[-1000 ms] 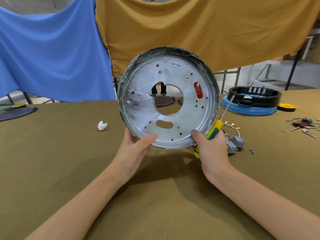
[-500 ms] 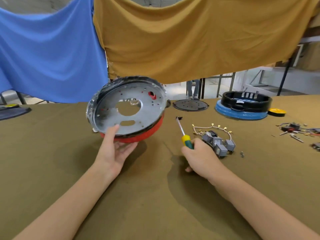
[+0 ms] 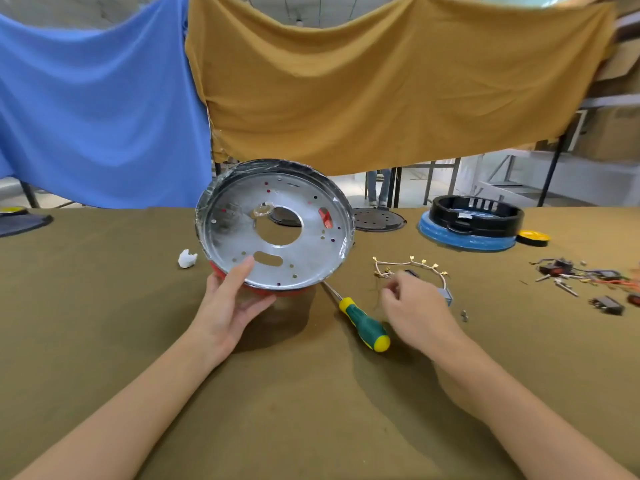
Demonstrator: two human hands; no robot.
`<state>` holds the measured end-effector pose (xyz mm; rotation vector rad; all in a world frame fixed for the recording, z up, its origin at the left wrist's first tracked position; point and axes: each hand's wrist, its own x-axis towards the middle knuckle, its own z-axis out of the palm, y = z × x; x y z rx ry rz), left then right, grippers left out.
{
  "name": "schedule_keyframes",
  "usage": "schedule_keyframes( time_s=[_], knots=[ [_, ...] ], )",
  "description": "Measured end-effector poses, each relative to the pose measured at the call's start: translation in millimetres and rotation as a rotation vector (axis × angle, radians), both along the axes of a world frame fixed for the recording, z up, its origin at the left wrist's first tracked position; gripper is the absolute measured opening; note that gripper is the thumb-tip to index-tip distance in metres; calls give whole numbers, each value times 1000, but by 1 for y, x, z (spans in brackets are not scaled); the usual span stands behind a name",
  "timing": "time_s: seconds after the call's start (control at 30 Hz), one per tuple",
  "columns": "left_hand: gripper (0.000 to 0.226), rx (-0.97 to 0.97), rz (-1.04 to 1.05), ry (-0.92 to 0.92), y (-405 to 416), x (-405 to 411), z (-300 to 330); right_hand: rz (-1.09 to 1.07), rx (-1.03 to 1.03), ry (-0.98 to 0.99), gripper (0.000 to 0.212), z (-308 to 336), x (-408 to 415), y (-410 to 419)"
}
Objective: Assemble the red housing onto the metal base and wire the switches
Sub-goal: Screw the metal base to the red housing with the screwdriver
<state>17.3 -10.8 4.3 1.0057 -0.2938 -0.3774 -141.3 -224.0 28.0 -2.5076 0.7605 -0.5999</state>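
My left hand (image 3: 230,306) holds the round metal base (image 3: 235,233) tilted up off the table, thumb on its inner face and fingers underneath. The red housing (image 3: 273,292) shows as a thin strip under the base's near rim. A green and yellow screwdriver (image 3: 363,322) lies on the table between my hands, its tip under the base's edge. My right hand (image 3: 415,306) hovers with loosely curled fingers over the grey switches (image 3: 446,295), which it mostly hides. Their white wire loop with brass terminals (image 3: 408,263) lies just beyond it.
A white scrap (image 3: 187,258) lies left of the base. A dark perforated disc (image 3: 377,219), a black ring on a blue base (image 3: 478,220) and a yellow roll (image 3: 533,237) sit at the back right. Loose switches, wires and screws (image 3: 588,278) lie far right. A small screw (image 3: 464,315) lies beside my right hand.
My right hand let go of the screwdriver, which now lies on the table, and moved right over the switches. My left hand alone holds the base, now more upright and nearer the middle.
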Motion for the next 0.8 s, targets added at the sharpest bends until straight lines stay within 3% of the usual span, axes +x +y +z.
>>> schedule_keyframes(
  time_s=[0.17,0.3,0.43,0.6,0.8],
  knots=[
    [68,24,-12,20,-1,3,-1,-173,-64,135,7,9,-23,-51],
    [68,59,-27,-30,-2,3,-2,-211,-46,126,15,6,-35,-71],
    [64,77,-30,-55,-3,1,-3,-240,-63,297,17,-2,-41,-76],
    [62,87,-72,-89,-3,-2,-3,-280,-143,269,8,-12,-42,-80],
    [63,75,-131,-122,-2,-6,-2,-306,-98,260,15,-15,-38,-83]
  ],
)
